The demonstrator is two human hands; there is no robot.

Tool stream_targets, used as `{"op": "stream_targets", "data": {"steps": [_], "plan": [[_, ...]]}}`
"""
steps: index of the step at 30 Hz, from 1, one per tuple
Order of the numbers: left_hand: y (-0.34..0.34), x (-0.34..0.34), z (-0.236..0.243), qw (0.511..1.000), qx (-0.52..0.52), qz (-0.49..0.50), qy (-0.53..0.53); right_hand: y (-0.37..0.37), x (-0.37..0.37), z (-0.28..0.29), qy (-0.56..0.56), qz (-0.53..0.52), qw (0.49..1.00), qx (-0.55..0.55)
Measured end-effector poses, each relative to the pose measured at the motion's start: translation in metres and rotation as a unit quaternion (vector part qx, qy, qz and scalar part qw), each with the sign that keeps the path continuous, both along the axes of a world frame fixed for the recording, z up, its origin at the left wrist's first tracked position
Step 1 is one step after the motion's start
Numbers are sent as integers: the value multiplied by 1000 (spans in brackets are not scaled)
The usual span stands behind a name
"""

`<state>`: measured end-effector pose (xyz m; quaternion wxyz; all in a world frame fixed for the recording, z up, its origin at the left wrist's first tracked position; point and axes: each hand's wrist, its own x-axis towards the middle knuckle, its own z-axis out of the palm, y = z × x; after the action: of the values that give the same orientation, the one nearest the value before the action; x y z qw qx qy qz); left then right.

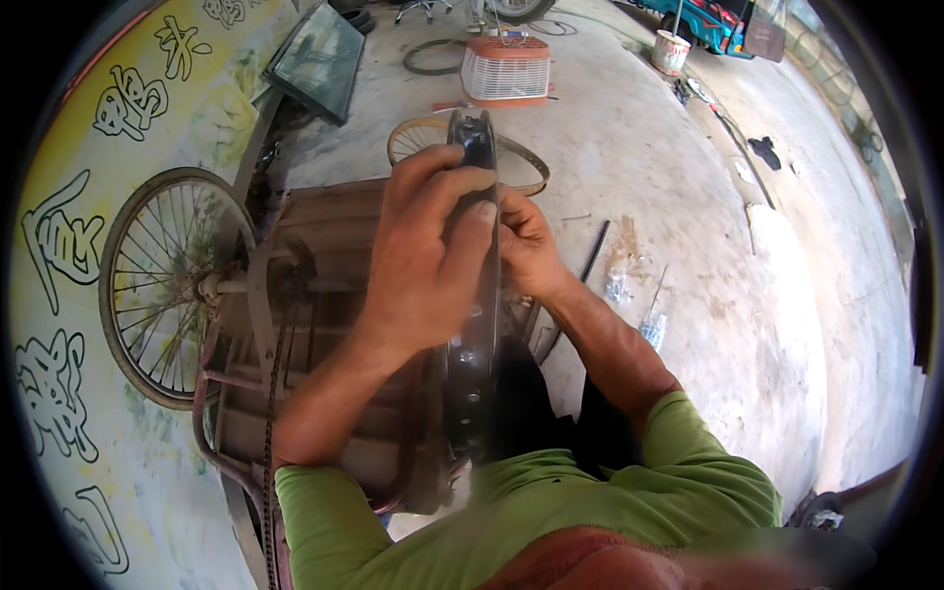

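A dark, shiny metal wheel rim (472,369) stands upright in front of my chest, seen edge-on, with a row of holes along its outer face. My left hand (428,241) is closed over the rim's upper part from the left, thumb and fingertips pressed on its outer face. At the rim's right side, level with the left fingers, is my right hand (531,241). Its fingers are curled and partly hidden by the rim, so what they pinch does not show.
On my left lies a tipped cargo tricycle with a spoked wheel (177,285) and a brown bed (334,226). Ahead are a bare old rim (526,162), an orange-and-white crate (505,74) and a glass panel (317,61). A black rod (595,251) and plastic bags (653,326) lie on the right.
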<state>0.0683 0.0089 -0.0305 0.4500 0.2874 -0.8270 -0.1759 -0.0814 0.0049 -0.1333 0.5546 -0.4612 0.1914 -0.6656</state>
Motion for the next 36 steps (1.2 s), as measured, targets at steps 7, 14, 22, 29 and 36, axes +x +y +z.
{"op": "stream_targets", "data": {"steps": [7,14,22,29,36], "plan": [[-4,1,-8,997,6,-34,63,1,-24,-3,28,132,991,-5],[-9,0,-4,998,24,-29,47,13,-15,14,15,88,995,40],[-12,2,-2,998,46,-24,32,-3,-14,5,35,74,997,-12],[-16,-2,1,997,60,-17,55,-2,-16,8,29,85,995,50],[-12,-8,7,997,71,-26,33,-2,-16,5,1,50,999,19]]}}
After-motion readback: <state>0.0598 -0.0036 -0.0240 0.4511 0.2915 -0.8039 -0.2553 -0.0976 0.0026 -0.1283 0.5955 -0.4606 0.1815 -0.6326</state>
